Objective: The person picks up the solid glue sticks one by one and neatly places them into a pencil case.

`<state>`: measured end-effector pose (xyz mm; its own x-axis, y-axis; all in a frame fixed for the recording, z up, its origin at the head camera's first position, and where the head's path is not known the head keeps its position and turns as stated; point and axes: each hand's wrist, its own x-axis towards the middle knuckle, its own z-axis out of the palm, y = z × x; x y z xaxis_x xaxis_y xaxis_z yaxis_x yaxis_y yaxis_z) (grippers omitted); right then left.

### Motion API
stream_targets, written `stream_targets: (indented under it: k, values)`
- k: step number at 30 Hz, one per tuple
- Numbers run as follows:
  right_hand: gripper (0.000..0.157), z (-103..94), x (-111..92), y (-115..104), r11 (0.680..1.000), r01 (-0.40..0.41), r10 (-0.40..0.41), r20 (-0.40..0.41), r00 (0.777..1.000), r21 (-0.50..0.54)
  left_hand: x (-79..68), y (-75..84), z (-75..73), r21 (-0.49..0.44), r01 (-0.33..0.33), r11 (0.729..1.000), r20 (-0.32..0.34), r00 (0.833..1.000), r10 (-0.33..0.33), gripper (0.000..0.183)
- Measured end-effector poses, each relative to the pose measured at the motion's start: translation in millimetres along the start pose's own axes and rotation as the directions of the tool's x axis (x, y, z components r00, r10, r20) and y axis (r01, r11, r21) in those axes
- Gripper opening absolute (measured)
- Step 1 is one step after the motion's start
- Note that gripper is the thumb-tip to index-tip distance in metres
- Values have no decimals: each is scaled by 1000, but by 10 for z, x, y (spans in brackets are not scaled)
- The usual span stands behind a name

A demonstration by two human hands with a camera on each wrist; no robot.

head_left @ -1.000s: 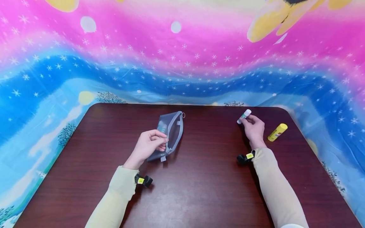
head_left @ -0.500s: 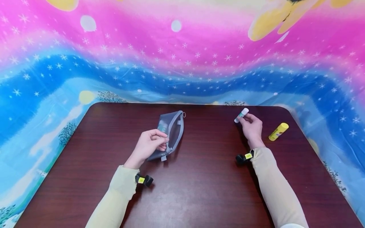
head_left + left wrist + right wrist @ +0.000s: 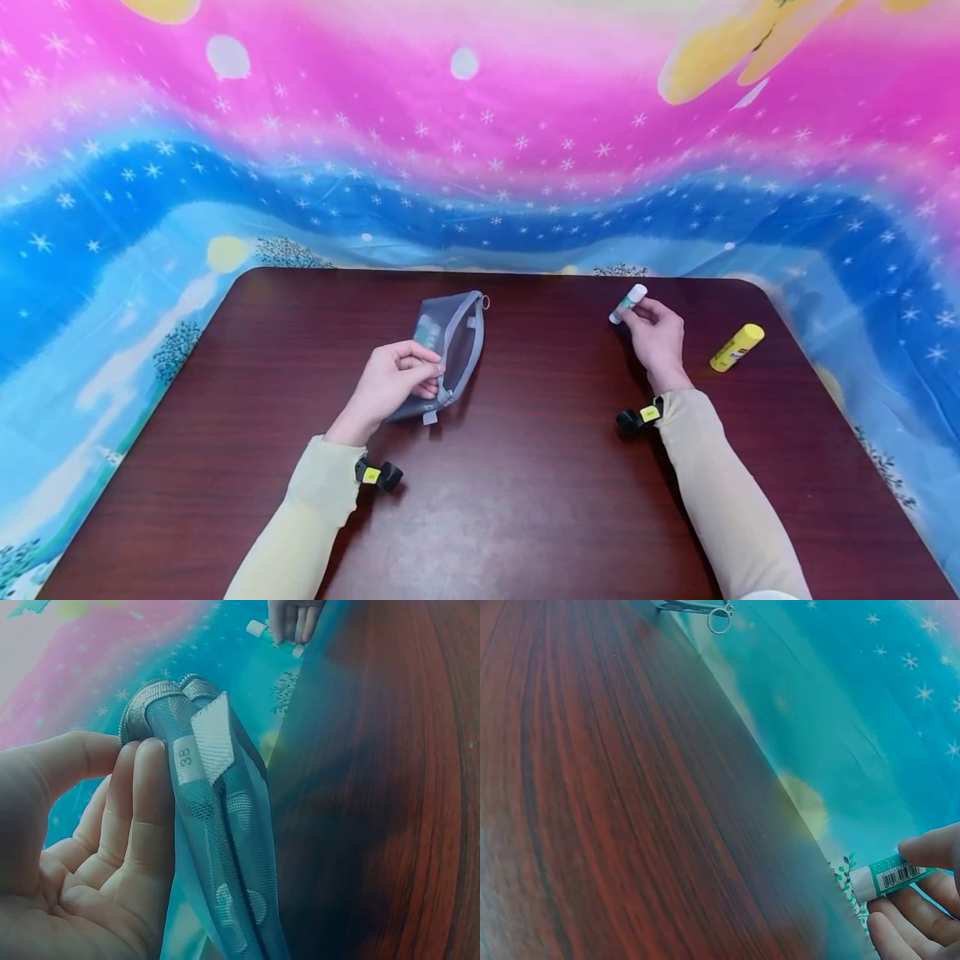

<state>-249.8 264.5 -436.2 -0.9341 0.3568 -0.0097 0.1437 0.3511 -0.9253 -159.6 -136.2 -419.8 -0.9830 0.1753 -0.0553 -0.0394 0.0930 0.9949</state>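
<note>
A grey mesh zipper pouch (image 3: 435, 321) stands unzipped near the table's middle, its mouth gaping to the right. My left hand (image 3: 390, 379) pinches the near rim of that mouth between thumb and fingers. Something green and white shows faintly through the mesh. In the left wrist view the pouch (image 3: 225, 847) has a small tag numbered 38. At the back right, my right hand (image 3: 658, 337) grips a glue stick (image 3: 628, 303) with a white cap and green label, tilted above the table. A barcode shows on the glue stick (image 3: 892, 876) in the right wrist view.
A yellow glue stick (image 3: 737, 347) stands on the dark wooden table (image 3: 480, 500), right of my right hand. A printed pink and blue cloth (image 3: 480, 183) hangs behind the table. A black camera sits on each wrist.
My right hand has shifted slightly left with the white-capped glue stick. The left hand keeps its pinch on the pouch with no visible movement.
</note>
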Motion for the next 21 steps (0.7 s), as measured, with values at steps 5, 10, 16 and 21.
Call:
stream_targets:
  k: [5,10,16,21]
  values:
    - [46,28,-16,-20,1000,10,-10,-3,1000,13,14,-2,-5,7,3,1000,3,1000,-3,20]
    - [45,45,-30,-21,1000,25,-25,6,1000,10,7,0,-10,10,3,1000,1,1000,-3,20]
    - [43,60,-30,-10,999,44,-44,11,999,27,12,-17,-7,6,16,1000,0,1000,-16,20]
    - [43,70,-38,-31,997,62,-62,10,998,40,27,-22,-3,1,13,1000,-2,1000,-13,19]
